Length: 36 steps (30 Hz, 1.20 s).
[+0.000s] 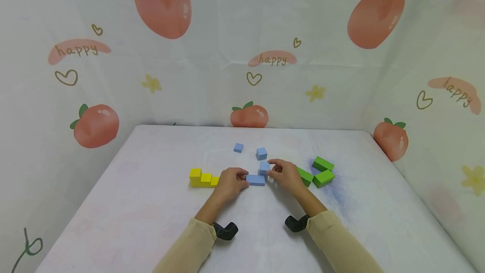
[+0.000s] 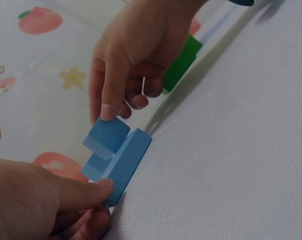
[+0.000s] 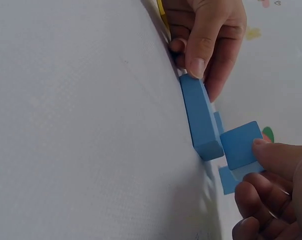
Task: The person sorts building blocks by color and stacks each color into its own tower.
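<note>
A long blue block [image 1: 255,180] lies on the table, and my left hand [image 1: 229,183] holds its left end. The left thumb [image 2: 85,194] presses on that end in the left wrist view. My right hand [image 1: 286,175] pinches a blue cube [image 3: 242,145] between thumb and fingers. This cube is above and behind the right end of the long block; whether the two touch, I cannot tell. Two more blue blocks, a near cube [image 1: 261,153] and a smaller-looking one [image 1: 238,148], stand farther back.
A stepped row of yellow blocks [image 1: 195,177] stands left, partly behind my left hand. Three green blocks [image 1: 323,178] lie beyond my right hand. The white table [image 1: 151,214] ends at a printed cloth backdrop [image 1: 212,79].
</note>
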Each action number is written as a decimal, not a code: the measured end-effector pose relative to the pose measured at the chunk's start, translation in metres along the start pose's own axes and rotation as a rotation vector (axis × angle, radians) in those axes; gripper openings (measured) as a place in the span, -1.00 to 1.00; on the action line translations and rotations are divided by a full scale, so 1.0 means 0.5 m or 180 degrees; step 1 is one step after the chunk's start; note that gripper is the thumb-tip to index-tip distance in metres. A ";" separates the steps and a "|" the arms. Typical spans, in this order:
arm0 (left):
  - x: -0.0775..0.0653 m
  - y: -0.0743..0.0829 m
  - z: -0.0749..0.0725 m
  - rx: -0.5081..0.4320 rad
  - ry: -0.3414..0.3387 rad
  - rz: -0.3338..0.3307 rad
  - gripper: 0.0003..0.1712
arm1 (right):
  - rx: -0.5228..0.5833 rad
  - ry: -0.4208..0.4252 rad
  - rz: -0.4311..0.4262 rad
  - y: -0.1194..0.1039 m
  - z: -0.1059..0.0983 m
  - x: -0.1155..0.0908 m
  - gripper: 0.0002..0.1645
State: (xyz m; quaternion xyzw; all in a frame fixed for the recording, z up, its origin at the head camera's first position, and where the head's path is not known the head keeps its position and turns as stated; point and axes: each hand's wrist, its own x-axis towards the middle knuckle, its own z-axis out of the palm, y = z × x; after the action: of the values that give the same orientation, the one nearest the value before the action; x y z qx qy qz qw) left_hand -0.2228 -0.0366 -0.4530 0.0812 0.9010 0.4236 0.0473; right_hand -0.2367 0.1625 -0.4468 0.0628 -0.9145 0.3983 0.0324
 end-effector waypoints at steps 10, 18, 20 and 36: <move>-0.002 0.001 -0.001 -0.0049 -0.0038 -0.0024 -0.68 | 0.0076 -0.0028 0.0073 -0.005 0.007 -0.013 -0.58; -0.003 0.004 -0.003 -0.0057 -0.0018 -0.0022 -0.69 | 0.0205 -0.0050 0.0092 -0.006 0.012 -0.023 -0.60; -0.003 0.004 -0.004 -0.0059 -0.0018 -0.0019 -0.69 | 0.0211 -0.0055 0.0096 -0.007 0.011 -0.025 -0.61; -0.001 0.002 -0.003 -0.0078 -0.0014 0.0023 -0.69 | 0.0262 -0.0138 0.0092 -0.011 0.014 -0.034 -0.59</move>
State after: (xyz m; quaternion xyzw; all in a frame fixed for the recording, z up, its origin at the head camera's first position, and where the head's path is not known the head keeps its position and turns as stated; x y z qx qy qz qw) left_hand -0.2224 -0.0374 -0.4513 0.0848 0.8953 0.4345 0.0487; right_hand -0.2191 0.1551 -0.4497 0.0596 -0.8987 0.4345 0.0042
